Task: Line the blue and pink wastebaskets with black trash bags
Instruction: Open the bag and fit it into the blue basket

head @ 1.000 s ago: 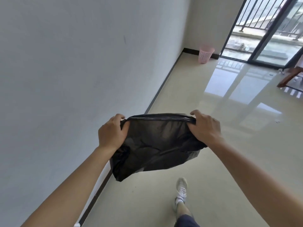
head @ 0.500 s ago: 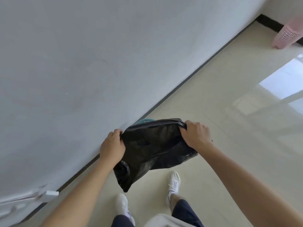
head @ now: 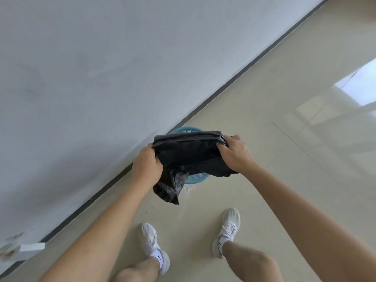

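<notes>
A black trash bag (head: 188,157) is stretched between both hands, its mouth edge pulled wide and its bottom hanging down to the left. My left hand (head: 147,167) grips the bag's left side. My right hand (head: 236,154) grips its right side. Directly below the bag stands the blue wastebasket (head: 186,131) on the floor against the wall; only parts of its rim show above and below the bag. The pink wastebasket is out of view.
A white wall (head: 101,78) with a dark baseboard runs diagonally on the left. My two feet in white shoes (head: 154,245) stand on the glossy beige tiles just in front of the basket. A small white box (head: 30,248) lies by the baseboard at lower left.
My view has tipped down and left: the pink wastebasket and the balcony door have left the frame, and the blue wastebasket has come into sight under the bag. Both hands keep their grip.
</notes>
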